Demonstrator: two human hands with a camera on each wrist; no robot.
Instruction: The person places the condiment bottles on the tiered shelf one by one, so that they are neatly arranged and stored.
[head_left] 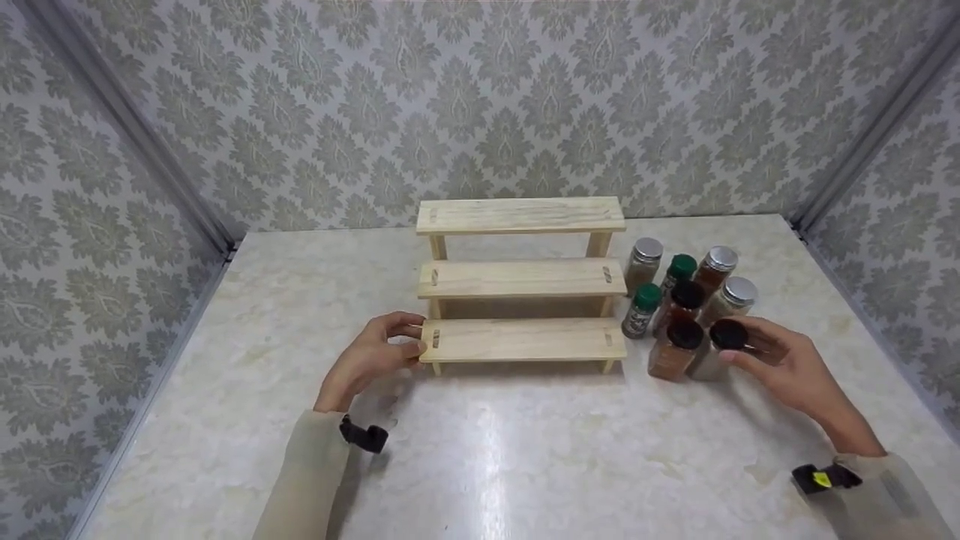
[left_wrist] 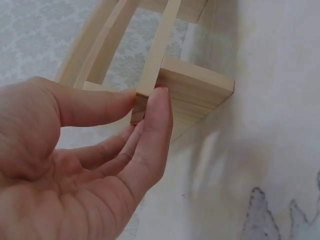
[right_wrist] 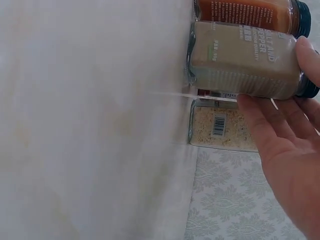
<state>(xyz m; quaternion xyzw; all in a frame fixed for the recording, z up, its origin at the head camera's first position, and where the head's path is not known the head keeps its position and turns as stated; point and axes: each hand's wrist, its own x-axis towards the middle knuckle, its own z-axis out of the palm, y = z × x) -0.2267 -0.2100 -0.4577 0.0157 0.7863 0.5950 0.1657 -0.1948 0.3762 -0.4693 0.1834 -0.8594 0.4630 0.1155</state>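
Note:
A three-step rack of pale wood [head_left: 521, 341] stands on the table. At its left, my left hand [head_left: 371, 352] pinches the end of the lowest shelf between thumb and fingers, as the left wrist view shows close up on the wooden end [left_wrist: 140, 107]. To the right of the rack, my right hand [head_left: 787, 371] holds a black-lidded spice jar [head_left: 706, 365] at the front of a cluster. In the right wrist view this jar of greyish-brown powder [right_wrist: 245, 60] has salt and pepper lettering, with the thumb near its lid and fingers along its other side.
Beside the held jar stands a black-lidded jar of orange-brown spice [head_left: 671, 358]. Behind are another black-lidded jar [head_left: 684, 304], green-capped bottles [head_left: 641, 311] and silver-lidded jars [head_left: 643, 266]. Patterned wall panels [head_left: 495, 112] enclose the marbled table [head_left: 480, 465] at back and sides.

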